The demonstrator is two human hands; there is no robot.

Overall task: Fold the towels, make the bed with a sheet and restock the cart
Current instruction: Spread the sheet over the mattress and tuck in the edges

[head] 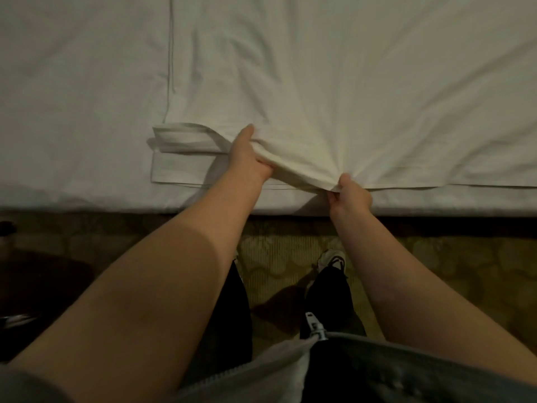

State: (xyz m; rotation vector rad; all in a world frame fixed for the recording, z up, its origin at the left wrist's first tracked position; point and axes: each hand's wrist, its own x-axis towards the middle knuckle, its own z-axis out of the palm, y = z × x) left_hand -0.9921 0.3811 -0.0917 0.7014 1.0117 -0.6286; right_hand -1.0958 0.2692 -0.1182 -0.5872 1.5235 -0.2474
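Note:
A white sheet [334,91] lies spread over the bed [72,141], its near edge close to the mattress front. My left hand [247,155] grips that edge from underneath, thumb on top, lifting a fold of cloth. My right hand [350,196] pinches the same edge a little further right, and creases fan out from that pinch. Left of my left hand the sheet's hemmed corner [183,138] is folded back on itself.
The mattress front edge [116,206] runs across the view. Below it is patterned carpet [279,257] where my feet stand, one white shoe [331,258] showing. A dark object [35,274] sits on the floor at the left.

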